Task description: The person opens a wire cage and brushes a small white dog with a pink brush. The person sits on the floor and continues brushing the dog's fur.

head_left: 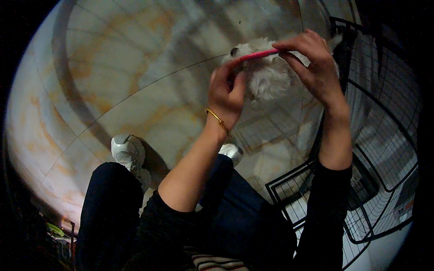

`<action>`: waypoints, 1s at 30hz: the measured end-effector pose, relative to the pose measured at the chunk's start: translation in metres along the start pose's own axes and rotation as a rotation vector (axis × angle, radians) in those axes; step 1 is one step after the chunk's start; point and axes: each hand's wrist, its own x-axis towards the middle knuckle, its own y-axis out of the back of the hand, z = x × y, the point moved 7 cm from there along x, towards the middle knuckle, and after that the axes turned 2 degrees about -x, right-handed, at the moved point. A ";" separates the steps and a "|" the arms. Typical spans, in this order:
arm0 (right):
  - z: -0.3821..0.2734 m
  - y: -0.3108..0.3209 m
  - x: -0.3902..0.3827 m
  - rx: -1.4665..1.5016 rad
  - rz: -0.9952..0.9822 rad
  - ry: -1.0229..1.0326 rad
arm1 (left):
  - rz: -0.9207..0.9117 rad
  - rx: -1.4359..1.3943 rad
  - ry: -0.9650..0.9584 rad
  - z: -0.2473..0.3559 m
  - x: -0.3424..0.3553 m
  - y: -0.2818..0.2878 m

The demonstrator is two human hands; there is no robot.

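A thin, bright pink strip (260,54) is stretched nearly level between my two hands; its kind is hard to tell in this dim light. My left hand (227,92), with a gold bracelet (215,118) at the wrist, pinches its left end. At the other end, the thumb and fingers of my right hand (314,63) close on it. Beneath and beyond the strip is a fluffy white dog (270,83) on the floor, partly hidden by my hands. Whether the strip touches its fur I cannot tell.
A black wire cage (384,122) stands along the right side, its open wire panel (291,185) reaching toward my legs. Glossy marble-patterned tiles (149,86) cover the floor. My white shoes (128,151) rest on it. Small items (56,230) lie at the lower left.
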 end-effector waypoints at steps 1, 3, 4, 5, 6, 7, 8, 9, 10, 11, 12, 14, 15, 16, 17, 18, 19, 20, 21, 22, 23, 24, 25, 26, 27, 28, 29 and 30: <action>0.001 0.000 0.001 0.016 0.014 -0.006 | 0.002 -0.043 0.020 -0.003 0.001 -0.001; 0.003 0.000 0.000 0.015 0.026 -0.007 | 0.000 -0.133 0.063 -0.004 0.003 -0.006; 0.004 0.000 -0.001 0.014 0.032 -0.008 | -0.020 -0.126 0.057 -0.002 0.004 -0.010; 0.004 0.001 -0.002 0.025 0.043 -0.017 | -0.039 -0.116 0.051 0.002 0.005 -0.011; 0.004 0.003 -0.002 0.035 0.055 -0.027 | -0.058 -0.106 0.044 0.005 0.006 -0.013; 0.004 0.005 -0.003 0.045 0.067 -0.037 | -0.057 -0.105 0.047 0.006 0.007 -0.014; 0.003 0.009 -0.004 0.068 0.079 -0.047 | -0.054 -0.105 0.049 0.006 0.008 -0.014; 0.002 0.013 -0.005 0.092 0.092 -0.056 | -0.052 -0.104 0.050 0.006 0.008 -0.014; 0.000 0.017 -0.006 0.115 0.104 -0.066 | -0.033 -0.099 0.085 0.003 0.006 -0.012; -0.002 0.020 -0.010 0.124 0.097 -0.051 | -0.017 -0.094 0.120 0.002 0.005 -0.010; -0.004 0.023 -0.014 0.134 0.090 -0.036 | -0.001 -0.088 0.156 0.000 0.004 -0.008; -0.012 0.028 -0.019 0.127 0.056 0.002 | 0.018 0.022 0.104 0.010 0.004 -0.002; -0.017 0.029 -0.020 0.110 0.030 0.025 | 0.027 0.077 0.078 0.016 0.006 0.000; -0.021 0.028 -0.021 0.094 0.004 0.047 | 0.035 0.058 0.086 0.017 0.007 0.001; -0.023 0.025 -0.019 0.057 -0.020 0.060 | 0.043 0.041 0.093 0.017 0.007 0.003; -0.026 0.022 -0.017 0.020 -0.043 0.073 | 0.051 0.023 0.099 0.017 0.008 0.004; -0.028 0.018 -0.015 -0.016 -0.067 0.085 | 0.054 0.029 0.102 0.018 0.007 0.006; -0.027 0.017 -0.014 -0.014 -0.061 0.081 | 0.055 0.034 0.105 0.018 0.007 0.006; -0.026 0.016 -0.013 -0.013 -0.054 0.076 | 0.057 0.039 0.109 0.019 0.007 0.006; -0.025 0.015 -0.012 -0.011 -0.048 0.072 | 0.054 0.033 0.121 0.018 0.007 0.007; -0.026 0.015 -0.009 0.001 -0.028 0.068 | 0.052 0.026 0.134 0.019 0.008 0.007; -0.027 0.015 -0.006 0.013 -0.007 0.064 | 0.049 0.019 0.147 0.020 0.009 0.007; -0.028 0.015 -0.004 0.024 0.013 0.060 | 0.032 0.015 0.177 0.019 0.009 0.008; -0.028 0.016 -0.003 0.027 0.033 0.059 | 0.016 0.014 0.204 0.019 0.010 0.009; -0.027 0.017 -0.002 0.031 0.054 0.057 | 0.000 0.012 0.232 0.018 0.010 0.009; -0.026 0.018 -0.002 0.034 0.075 0.055 | 0.005 -0.019 0.213 0.018 0.010 0.009; -0.025 0.018 -0.003 0.037 0.090 0.059 | 0.010 -0.052 0.194 0.019 0.010 0.009; -0.024 0.018 -0.003 0.040 0.106 0.062 | 0.014 -0.084 0.175 0.019 0.010 0.009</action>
